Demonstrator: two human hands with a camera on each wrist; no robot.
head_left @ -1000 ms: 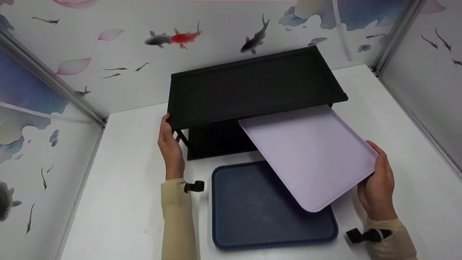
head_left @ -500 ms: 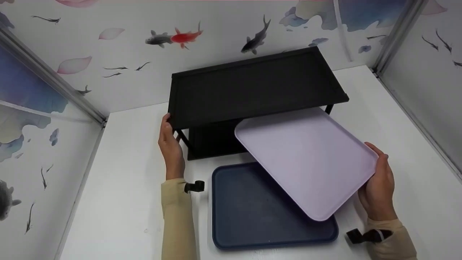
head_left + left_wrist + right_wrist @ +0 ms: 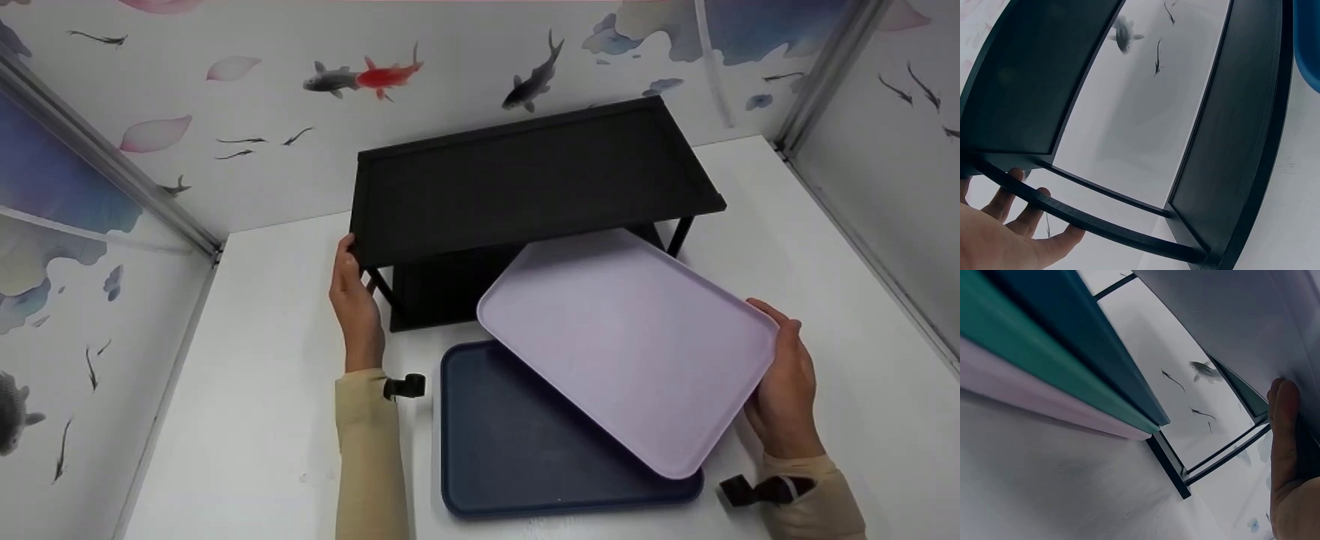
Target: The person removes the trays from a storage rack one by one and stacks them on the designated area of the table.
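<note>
A black two-tier rack (image 3: 525,180) stands at the back of the table. My left hand (image 3: 355,307) grips its left end; the left wrist view shows the fingers (image 3: 1027,216) about a side post (image 3: 1089,222). My right hand (image 3: 784,386) holds a lavender tray (image 3: 637,345) by its right corner, with fingers (image 3: 1283,422) against the underside. The tray is tilted over the rack's front, its far edge under the upper tier. Below it lies a dark blue tray (image 3: 525,442), partly covered. The right wrist view shows green (image 3: 1044,354) and pink trays (image 3: 1033,382) stacked under the blue one.
The white table (image 3: 262,420) meets patterned walls (image 3: 450,45) at the back and sides. The rack's lower tier (image 3: 442,292) lies close behind the blue tray. A rack post (image 3: 680,236) stands near the lavender tray's far edge.
The lavender tray has turned, its left corner swinging left and its near corner coming toward me; more of it shows outside the rack. The left hand, rack and blue tray have stayed put.
</note>
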